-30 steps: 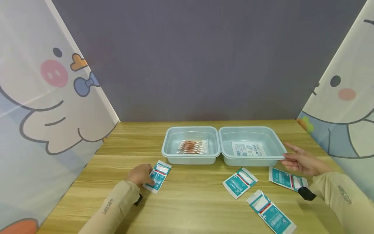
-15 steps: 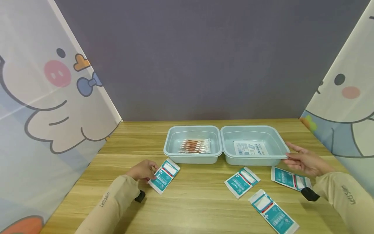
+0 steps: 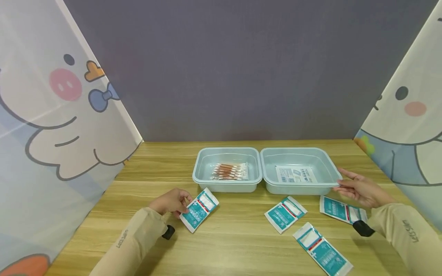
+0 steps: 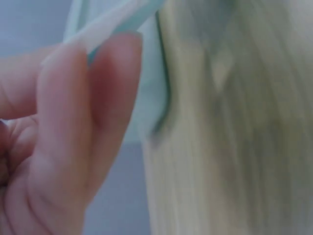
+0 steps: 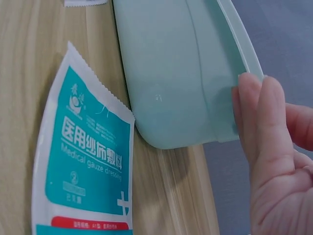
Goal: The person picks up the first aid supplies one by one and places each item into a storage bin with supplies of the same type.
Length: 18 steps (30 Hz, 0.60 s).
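My left hand (image 3: 172,202) pinches a teal-and-white medical gauze dressing packet (image 3: 199,211) between thumb and fingers. It tilts up from the table, left of centre. In the left wrist view the packet (image 4: 117,24) is seen edge-on and blurred. My right hand (image 3: 362,190) touches the right front corner of the right pale blue plastic bin (image 3: 297,189), its fingers fairly straight against the rim. A flat white printed packet (image 3: 295,174) lies inside that bin. Close below the right hand is another gauze packet (image 5: 88,147), lettered "Medical gauze dressing".
Beside it stands the left bin (image 3: 228,187), holding a bag of brown-stemmed swabs (image 3: 229,171). More gauze packets lie on the wooden table (image 3: 241,237): one in front of the right bin (image 3: 286,214), one nearer the front edge (image 3: 323,251). Cartoon-printed panels flank the table.
My left hand has picked up the gauze packet from the table and moved it slightly right, towards the left bin. The right hand stays at the right bin's corner.
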Motion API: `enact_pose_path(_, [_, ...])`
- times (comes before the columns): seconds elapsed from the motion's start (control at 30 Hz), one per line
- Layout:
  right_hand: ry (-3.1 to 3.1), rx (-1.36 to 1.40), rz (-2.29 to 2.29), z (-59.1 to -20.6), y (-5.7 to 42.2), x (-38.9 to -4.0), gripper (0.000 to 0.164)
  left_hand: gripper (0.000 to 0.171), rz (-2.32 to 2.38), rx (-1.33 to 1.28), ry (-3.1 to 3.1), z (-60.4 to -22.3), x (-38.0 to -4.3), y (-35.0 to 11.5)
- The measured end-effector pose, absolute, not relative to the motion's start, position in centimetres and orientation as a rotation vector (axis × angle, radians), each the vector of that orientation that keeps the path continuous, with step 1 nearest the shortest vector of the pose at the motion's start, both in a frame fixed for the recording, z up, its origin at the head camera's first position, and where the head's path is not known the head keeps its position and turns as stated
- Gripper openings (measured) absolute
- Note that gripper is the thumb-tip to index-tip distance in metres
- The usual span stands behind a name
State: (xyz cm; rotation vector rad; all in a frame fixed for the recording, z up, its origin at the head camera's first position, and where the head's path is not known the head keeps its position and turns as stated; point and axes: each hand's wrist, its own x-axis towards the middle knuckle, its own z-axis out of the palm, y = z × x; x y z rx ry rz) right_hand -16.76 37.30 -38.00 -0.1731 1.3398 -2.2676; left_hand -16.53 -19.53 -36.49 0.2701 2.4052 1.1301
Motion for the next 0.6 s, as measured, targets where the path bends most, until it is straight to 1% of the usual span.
enact_pose_path(0.23, [1.364, -0.150, -2.286, -37.9, 37.2, -16.8, 0.046, 0.020, 1.233, 0.393, 2.325, -35.8, -16.2, -17.7])
enact_pose_path(0.6, [1.374, -0.138, -2.285, -37.8, 37.1, -16.7, 0.044, 0.018, 1.363, 0.399, 2.238, -36.5, -17.3, -14.7])
